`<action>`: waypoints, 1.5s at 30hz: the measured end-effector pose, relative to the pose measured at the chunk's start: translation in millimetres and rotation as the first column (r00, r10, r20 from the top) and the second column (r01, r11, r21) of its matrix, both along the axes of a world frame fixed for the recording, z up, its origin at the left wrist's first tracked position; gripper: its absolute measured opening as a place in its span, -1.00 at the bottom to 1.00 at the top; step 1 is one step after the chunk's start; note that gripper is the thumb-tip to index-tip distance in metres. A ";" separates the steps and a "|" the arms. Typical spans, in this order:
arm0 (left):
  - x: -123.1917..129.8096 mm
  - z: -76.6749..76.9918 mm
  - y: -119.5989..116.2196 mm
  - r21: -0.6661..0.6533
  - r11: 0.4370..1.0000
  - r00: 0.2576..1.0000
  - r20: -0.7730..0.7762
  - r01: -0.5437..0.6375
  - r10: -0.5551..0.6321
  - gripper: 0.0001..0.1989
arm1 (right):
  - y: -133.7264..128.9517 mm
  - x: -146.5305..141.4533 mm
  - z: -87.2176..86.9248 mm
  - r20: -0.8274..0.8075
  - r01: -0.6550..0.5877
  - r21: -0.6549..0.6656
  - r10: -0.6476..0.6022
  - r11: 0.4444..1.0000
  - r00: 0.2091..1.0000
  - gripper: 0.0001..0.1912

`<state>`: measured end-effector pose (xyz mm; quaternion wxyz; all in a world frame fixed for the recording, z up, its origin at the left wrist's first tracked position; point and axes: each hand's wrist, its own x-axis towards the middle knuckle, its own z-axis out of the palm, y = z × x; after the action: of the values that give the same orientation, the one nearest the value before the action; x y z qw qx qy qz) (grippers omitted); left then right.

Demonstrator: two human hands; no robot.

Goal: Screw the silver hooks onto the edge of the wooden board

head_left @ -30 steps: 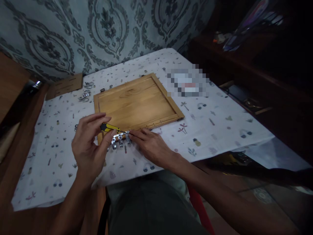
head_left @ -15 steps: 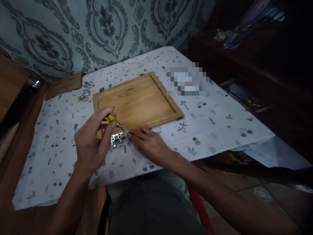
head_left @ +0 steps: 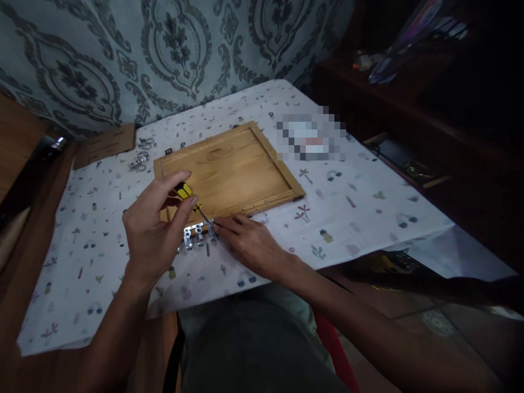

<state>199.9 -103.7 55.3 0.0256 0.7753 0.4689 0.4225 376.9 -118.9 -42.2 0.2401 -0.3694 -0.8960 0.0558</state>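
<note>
My left hand (head_left: 158, 229) pinches the handle of a yellow-and-black screwdriver (head_left: 185, 191), its shaft slanting down to the right. The tip meets a row of shiny metal clips (head_left: 198, 233) along the near edge of a framed wooden panel (head_left: 229, 164). Fingers of my right hand (head_left: 251, 240) are closed together at the rightmost clip, beside the screwdriver tip. Their tips hide part of that clip. Whether a screw sits under the tip is too small to tell.
More metal clips (head_left: 141, 158) lie on the patterned tablecloth (head_left: 347, 218) at the back left, near a piece of brown cardboard (head_left: 108, 144). A pixelated object (head_left: 311, 136) rests right of the panel. Behind the table hangs a patterned curtain or wall covering (head_left: 180, 49).
The screwdriver handle has turned a little in my left fingers, which have shifted around it. My right hand stays at the same clip. The whole view has moved slightly.
</note>
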 end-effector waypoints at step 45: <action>-8.2 3.6 5.2 -0.180 0.970 0.981 0.129 0.165 -0.143 -0.65 | 0.0 0.1 -4.3 -0.010 -0.005 0.032 0.006 0.999 1.000 -0.62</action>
<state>191.7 -98.5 59.0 0.1593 0.7779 0.4430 0.4162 377.0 -118.9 -46.5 0.2504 -0.3627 -0.8966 0.0438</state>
